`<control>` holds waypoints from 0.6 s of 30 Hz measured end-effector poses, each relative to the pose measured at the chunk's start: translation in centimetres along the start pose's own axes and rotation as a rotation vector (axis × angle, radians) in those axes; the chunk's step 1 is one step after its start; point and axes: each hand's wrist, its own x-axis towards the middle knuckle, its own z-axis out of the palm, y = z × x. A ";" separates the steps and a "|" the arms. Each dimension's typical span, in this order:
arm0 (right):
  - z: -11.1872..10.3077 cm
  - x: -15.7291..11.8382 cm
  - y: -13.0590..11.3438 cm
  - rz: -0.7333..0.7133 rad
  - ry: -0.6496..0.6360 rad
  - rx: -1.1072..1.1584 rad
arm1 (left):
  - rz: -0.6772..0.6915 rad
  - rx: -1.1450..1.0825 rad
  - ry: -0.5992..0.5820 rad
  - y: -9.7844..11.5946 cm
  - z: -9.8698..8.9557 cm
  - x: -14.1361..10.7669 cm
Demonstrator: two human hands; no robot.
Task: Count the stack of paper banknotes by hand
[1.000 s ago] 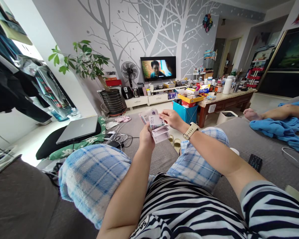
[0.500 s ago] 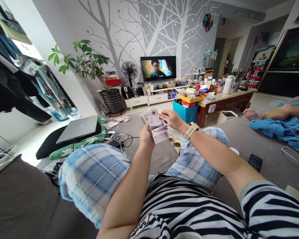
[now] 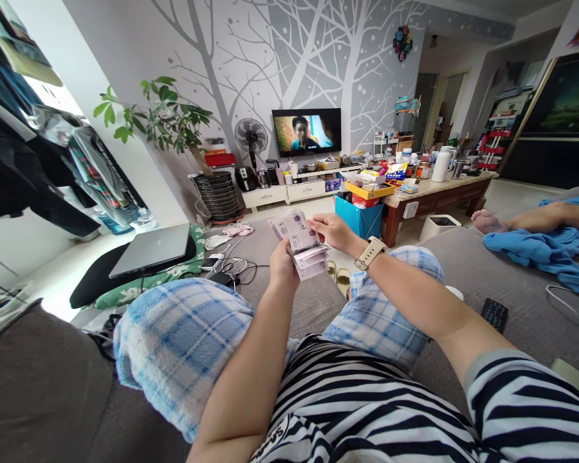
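A stack of pinkish banknotes (image 3: 293, 231) is held above my lap, between my two hands. My left hand (image 3: 284, 265) is closed round the lower left side of the stack. The fingers of my right hand (image 3: 332, 230) pinch the right edge of a note at the top. Several note ends fan out below, near my left thumb. A watch with a beige strap (image 3: 369, 253) is on my right wrist.
On the grey sofa (image 3: 313, 312) lie cables (image 3: 236, 263), a laptop (image 3: 150, 251) on a cushion and a remote (image 3: 495, 314). Another person's bare foot (image 3: 488, 220) rests at the right. A cluttered table (image 3: 434, 193) stands ahead.
The upper note between my hands has shifted and lies flatter, showing more of its face. More note ends hang spread out below. My arms have hardly moved.
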 end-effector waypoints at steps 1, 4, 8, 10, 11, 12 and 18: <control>0.0 0.0 0.0 -0.002 -0.003 0.007 | -0.004 0.002 0.006 0.0 0.0 -0.1; -0.1 0.1 0.1 -0.002 -0.013 0.011 | -0.014 0.000 0.013 0.0 -0.1 -0.1; -0.4 0.2 0.4 0.022 0.061 -0.133 | 0.004 -0.008 -0.027 -0.3 -0.4 0.5; -0.7 0.4 0.7 0.065 0.163 -0.262 | 0.000 0.007 -0.073 -0.5 -0.6 0.8; -0.8 0.4 0.8 0.095 0.202 -0.312 | 0.001 0.020 -0.097 -0.6 -0.7 0.9; -0.9 0.5 0.9 0.121 0.222 -0.343 | 0.002 0.028 -0.113 -0.6 -0.7 0.9; -0.9 0.7 1.3 0.090 0.150 -0.359 | 0.012 0.023 -0.038 -0.3 -0.5 0.3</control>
